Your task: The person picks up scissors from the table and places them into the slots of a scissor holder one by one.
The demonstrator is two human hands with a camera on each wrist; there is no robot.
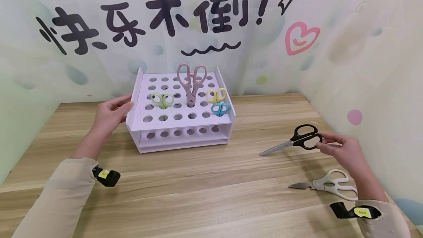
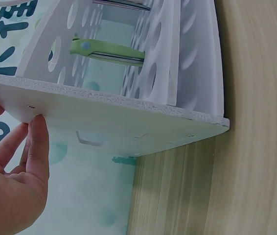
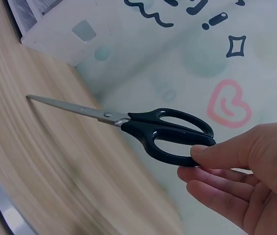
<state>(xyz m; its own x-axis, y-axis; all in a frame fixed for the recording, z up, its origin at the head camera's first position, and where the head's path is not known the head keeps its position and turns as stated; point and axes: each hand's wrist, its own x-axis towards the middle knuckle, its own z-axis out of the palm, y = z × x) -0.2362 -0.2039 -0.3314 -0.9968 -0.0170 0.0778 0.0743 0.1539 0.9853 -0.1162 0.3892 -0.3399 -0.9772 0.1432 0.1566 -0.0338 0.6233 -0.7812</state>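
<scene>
On the left, the wooden table (image 1: 198,194) has an edge slanting back toward the printed cloth backdrop (image 1: 257,61), with a strip of surface outside the left sleeve (image 1: 62,194). The left hand (image 1: 110,115), fingers extended, touches the outer left side of the white rack (image 1: 170,124), which sits toward the back edge. Green scissors (image 1: 162,102), taller mauve scissors (image 1: 191,93), yellow scissors (image 1: 216,98) and blue scissors (image 1: 220,109) stand in its holes. Its raised right panel (image 1: 226,93) walls that side; a broad stretch of wood separates it from the black scissors (image 1: 295,140), blades pointing left, one handle loop pinched by the right hand (image 1: 342,150). Closer to the person, white scissors (image 1: 318,184) lie near the right edge, below the black pair.
</scene>
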